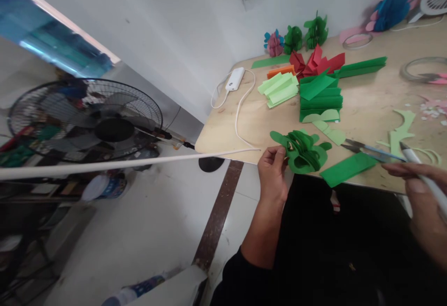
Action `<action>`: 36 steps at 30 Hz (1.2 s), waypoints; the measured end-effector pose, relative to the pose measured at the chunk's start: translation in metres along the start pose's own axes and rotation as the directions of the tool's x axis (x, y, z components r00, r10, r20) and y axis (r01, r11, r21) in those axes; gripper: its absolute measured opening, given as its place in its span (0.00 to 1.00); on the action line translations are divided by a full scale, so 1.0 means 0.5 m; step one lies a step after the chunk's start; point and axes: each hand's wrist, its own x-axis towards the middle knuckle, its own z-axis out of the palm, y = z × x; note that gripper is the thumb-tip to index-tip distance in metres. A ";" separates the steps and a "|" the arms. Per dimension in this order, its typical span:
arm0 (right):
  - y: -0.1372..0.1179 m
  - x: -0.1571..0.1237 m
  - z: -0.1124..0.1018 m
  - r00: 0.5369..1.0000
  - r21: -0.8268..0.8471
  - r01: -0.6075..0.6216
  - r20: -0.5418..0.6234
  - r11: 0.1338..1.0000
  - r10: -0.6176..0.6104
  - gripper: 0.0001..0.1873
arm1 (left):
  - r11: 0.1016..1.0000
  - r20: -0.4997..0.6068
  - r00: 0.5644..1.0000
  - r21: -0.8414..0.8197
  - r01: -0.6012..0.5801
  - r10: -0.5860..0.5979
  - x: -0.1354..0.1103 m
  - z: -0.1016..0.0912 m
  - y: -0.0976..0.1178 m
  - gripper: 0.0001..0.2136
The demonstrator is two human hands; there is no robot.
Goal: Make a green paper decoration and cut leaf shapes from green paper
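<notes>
With thumb and fingers pinched, my left hand (274,171) holds the edge of a green paper turtle (304,152) made of folded layers with rounded flaps, over the table's front edge. A white pen (424,173) with a dark tip is gripped in my right hand (424,199), at the right of the view. Between the hands lies a folded green paper strip (349,170). Scissors (366,150) with dark blades lie just behind it, partly hidden. Light green rounded paper pieces (330,131) rest beyond the turtle.
Folded dark green (321,98), light green (279,89) and red paper (316,64) lie on the wooden table (223,129). Finished paper figures (293,39) stand by the wall. A white power bank (235,78) trails a cable. Left of the table stands a black fan (115,129).
</notes>
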 end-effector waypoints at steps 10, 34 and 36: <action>-0.082 0.037 0.000 0.982 -0.027 -0.179 -0.067 0.984 0.177 0.13 | 0.992 0.222 0.975 0.121 -0.036 0.008 0.013 0.036 0.011 0.13; -0.093 0.105 0.042 0.996 0.162 0.026 -0.086 0.986 -0.012 0.22 | 0.969 0.332 0.943 0.221 -0.106 0.027 0.039 0.145 0.010 0.12; -0.096 0.108 0.046 0.992 0.122 0.034 -0.123 0.992 -0.019 0.24 | 0.956 0.346 0.937 0.256 -0.143 0.047 0.039 0.153 0.008 0.10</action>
